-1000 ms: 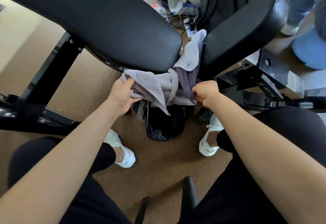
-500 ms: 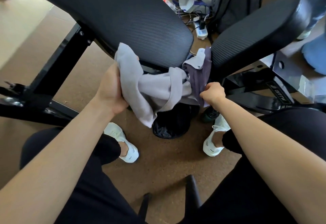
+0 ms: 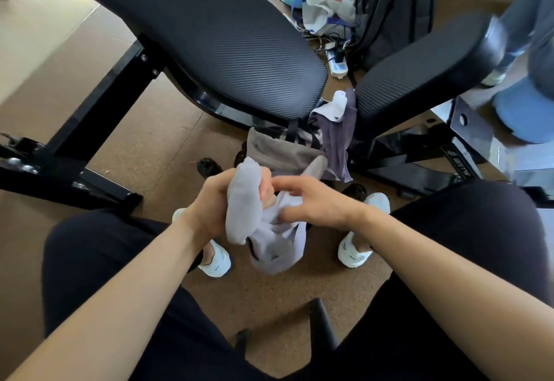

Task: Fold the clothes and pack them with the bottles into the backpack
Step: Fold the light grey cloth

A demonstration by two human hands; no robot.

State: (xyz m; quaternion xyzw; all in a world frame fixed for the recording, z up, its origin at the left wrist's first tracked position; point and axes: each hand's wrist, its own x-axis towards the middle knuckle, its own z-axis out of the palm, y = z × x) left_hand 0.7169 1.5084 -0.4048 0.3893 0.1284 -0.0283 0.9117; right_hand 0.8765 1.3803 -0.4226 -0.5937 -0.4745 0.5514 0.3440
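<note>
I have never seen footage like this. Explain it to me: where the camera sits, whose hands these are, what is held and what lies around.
There is no machine here. A person wears one wide-angle camera on the head, and it looks down at their own hands and white shoes. The left hand grips a bunched pale lilac garment. The right hand reaches to it, but blur hides whether it pinches the cloth. Ahead stands a black padded bench, with a darker purple garment hanging in the gap between its two pads. On the brown floor behind the bench, a black backpack stands upright beside a power strip and cables.
</note>
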